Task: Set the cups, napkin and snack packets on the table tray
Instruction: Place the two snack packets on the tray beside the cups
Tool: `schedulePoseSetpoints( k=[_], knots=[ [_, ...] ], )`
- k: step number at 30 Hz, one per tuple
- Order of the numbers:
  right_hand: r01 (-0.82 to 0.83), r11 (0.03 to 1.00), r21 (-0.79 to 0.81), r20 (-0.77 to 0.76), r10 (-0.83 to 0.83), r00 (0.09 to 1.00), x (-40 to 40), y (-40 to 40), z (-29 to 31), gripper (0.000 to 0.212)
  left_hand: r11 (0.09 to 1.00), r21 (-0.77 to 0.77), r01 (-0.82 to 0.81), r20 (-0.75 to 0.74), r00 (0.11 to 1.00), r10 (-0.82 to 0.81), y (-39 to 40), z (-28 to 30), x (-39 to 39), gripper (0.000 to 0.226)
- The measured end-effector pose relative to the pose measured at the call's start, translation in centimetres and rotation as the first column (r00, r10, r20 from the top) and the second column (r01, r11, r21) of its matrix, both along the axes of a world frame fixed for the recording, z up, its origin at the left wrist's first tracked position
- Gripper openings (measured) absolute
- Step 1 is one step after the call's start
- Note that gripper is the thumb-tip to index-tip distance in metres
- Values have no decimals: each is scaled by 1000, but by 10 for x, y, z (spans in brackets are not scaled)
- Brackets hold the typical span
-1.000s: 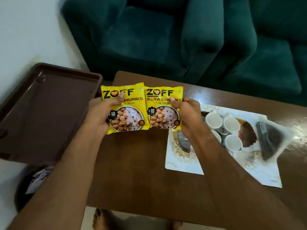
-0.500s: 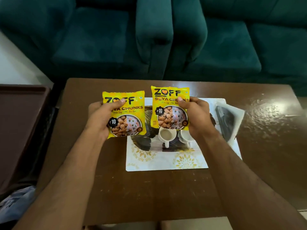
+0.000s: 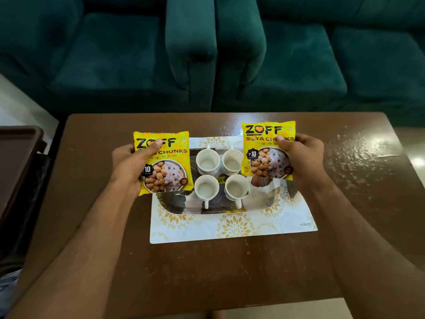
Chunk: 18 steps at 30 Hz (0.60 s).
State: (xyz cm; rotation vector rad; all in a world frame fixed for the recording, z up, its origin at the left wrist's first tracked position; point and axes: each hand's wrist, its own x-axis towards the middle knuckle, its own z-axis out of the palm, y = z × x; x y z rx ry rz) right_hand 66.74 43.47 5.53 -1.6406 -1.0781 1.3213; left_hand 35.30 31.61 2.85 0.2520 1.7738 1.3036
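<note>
I hold two yellow soya chunks snack packets upright above a patterned tray (image 3: pixel 174 204). My left hand (image 3: pixel 128 168) grips the left packet (image 3: pixel 164 166) over the tray's left end. My right hand (image 3: pixel 301 157) grips the right packet (image 3: pixel 268 150) over the tray's right end. Between the packets, several white cups (image 3: pixel 207 160) stand on the tray in two rows, handles pointing near and far. The tray rests on a white and gold placemat (image 3: pixel 234 226). Both ends of the tray are hidden behind the packets. No napkin shows.
The placemat lies on a brown wooden table (image 3: pixel 207 268). Teal sofas (image 3: pixel 190 54) stand just beyond the table's far edge. A dark brown tray (image 3: pixel 16 157) is at the left, off the table. Bare tabletop lies to the right and near side of the placemat.
My view has swung right, centring the table. My hands have drawn apart, carrying the packets from side by side to opposite ends of the cup tray.
</note>
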Motion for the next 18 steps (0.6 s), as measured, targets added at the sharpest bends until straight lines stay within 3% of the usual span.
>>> schedulePoseSetpoints(
  k=[6,11,15,18],
  knots=[
    [-4,995,96,254,-21,967,20,9,-22,16,998,-52,-17,-81,997,13,2,-18,1,43],
    [-96,985,143,493,13,870,11,3,-33,15,996,-83,-17,-95,995,9,0,-34,6,39],
    [-118,987,107,491,51,870,9,0,-53,12,992,-121,-29,-103,995,16,-4,-48,10,48],
    [-112,991,76,452,66,889,9,-3,-67,11,990,-137,-36,-155,988,15,-5,-58,14,42]
  ],
)
